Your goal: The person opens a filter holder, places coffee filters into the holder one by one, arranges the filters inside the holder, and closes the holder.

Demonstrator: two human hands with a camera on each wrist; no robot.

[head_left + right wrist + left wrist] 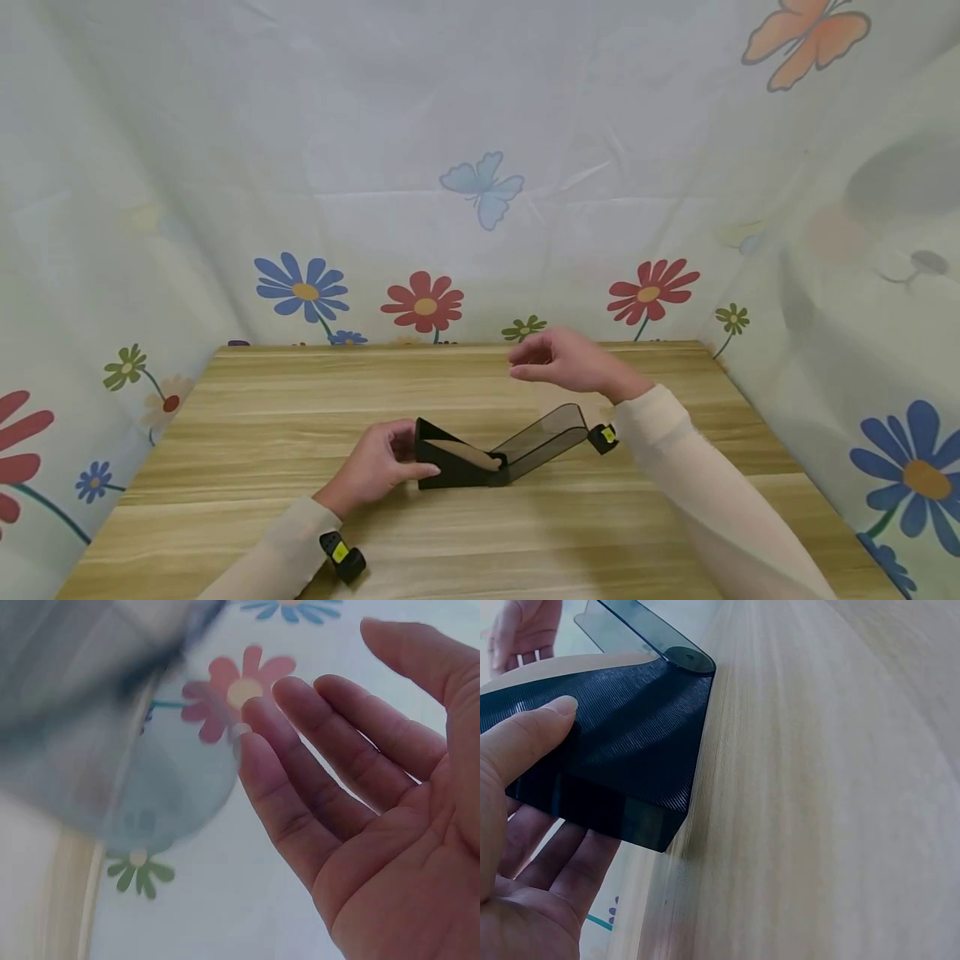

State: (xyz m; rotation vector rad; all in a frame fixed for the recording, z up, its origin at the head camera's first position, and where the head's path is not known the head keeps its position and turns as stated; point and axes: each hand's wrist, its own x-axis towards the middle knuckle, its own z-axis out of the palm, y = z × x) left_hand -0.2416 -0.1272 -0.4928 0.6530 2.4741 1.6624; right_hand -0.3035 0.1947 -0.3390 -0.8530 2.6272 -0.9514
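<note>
On the table stands a black wedge-shaped box (453,477) with a smoky see-through lid (546,437) swung up and out to the right on its hinge. A beige insert with a curved edge (459,452) shows inside. My left hand (371,468) grips the box at its left end, the thumb (536,739) on the near wall and the other fingers on the far side. Above the lid hovers my right hand (568,362), holding nothing, its fingers loosely bent. In the right wrist view the lid (176,799) appears blurred beside the fingertips.
The wooden tabletop (262,417) runs back to a hanging cloth (375,192) printed with flowers and butterflies, which also hangs at both sides. Black straps with yellow marks sit on both wrists, the left one (342,557) near the table's front.
</note>
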